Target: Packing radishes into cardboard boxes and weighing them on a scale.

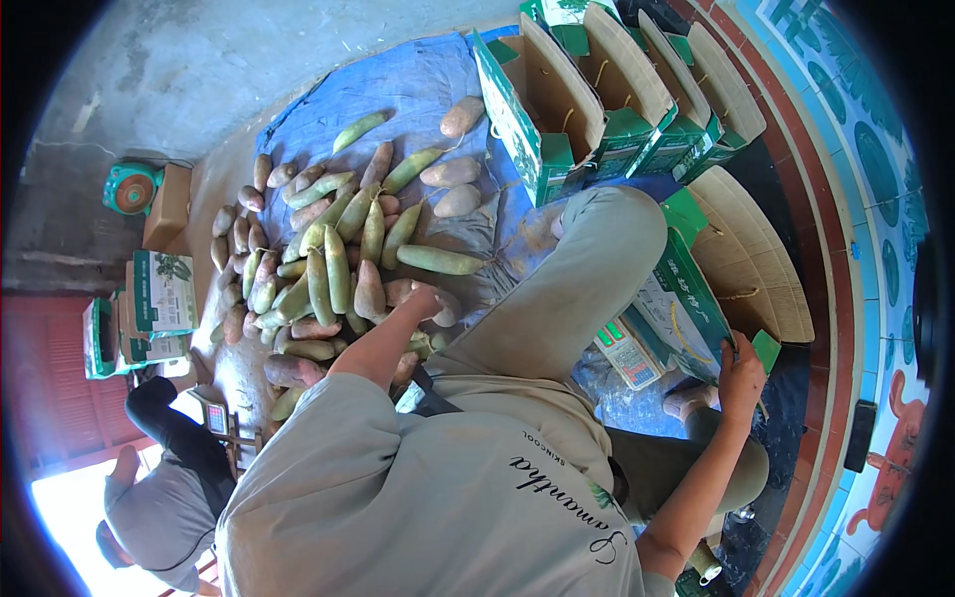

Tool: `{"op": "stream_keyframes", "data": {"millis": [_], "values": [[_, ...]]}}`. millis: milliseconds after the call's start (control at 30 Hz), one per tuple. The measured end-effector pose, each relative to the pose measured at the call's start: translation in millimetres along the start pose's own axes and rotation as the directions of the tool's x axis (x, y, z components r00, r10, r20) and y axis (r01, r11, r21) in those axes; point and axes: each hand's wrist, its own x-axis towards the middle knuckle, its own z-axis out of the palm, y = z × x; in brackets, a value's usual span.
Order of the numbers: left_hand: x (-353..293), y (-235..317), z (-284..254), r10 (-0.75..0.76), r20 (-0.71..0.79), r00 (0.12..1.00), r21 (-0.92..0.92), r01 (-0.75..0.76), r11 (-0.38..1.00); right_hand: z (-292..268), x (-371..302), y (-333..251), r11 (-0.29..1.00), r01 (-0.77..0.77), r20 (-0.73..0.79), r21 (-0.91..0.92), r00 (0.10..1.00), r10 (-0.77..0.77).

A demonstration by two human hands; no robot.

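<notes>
Radishes point(337, 267), green and pinkish, lie heaped on a blue tarp point(398, 80). Hands are well apart: the left hand point(426, 300) is at the heap's edge (whether it grips, I cannot tell), the right hand point(742, 374) clamped on a green-and-white carton point(678, 303). Beside that sits a scale point(631, 354); open cartons point(517, 111) stand beyond.

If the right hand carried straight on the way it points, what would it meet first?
The open carton, whose near edge the right hand seems to be gripping; how deep the carton's inside runs ahead is unclear in this view.
</notes>
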Motion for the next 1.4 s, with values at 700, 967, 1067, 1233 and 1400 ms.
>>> {"op": "stream_keyframes", "data": {"millis": [700, 967, 1067, 1233, 1400], "values": [[-19, 18, -7, -0.13, 0.088, 0.988, -0.03, 0.133, 0.991, 5, 1, 6, 1.0, -0.007, -0.014, -0.028, 1.0, 0.007], [-21, 14, -9, -0.13, 0.032, 0.991, -0.063, 0.132, 0.989, 3, 4, 2, 0.999, -0.034, -0.002, -0.039, 0.999, 0.034], [-20, 8, -9, -0.136, -0.019, 0.991, -0.053, 0.135, 0.989, 3, 5, 1, 0.998, -0.038, 0.002, -0.045, 0.999, 0.038], [-23, 11, -22, -0.166, -0.034, 0.986, 0.01, 0.167, 0.986, 5, 5, 6, 0.999, -0.031, 0.002, -0.024, 1.0, 0.031], [-22, 5, -19, -0.159, -0.022, 0.987, -0.007, 0.159, 0.987, 5, 6, 6, 0.998, -0.049, 0.02, -0.032, 0.999, 0.05]]}}
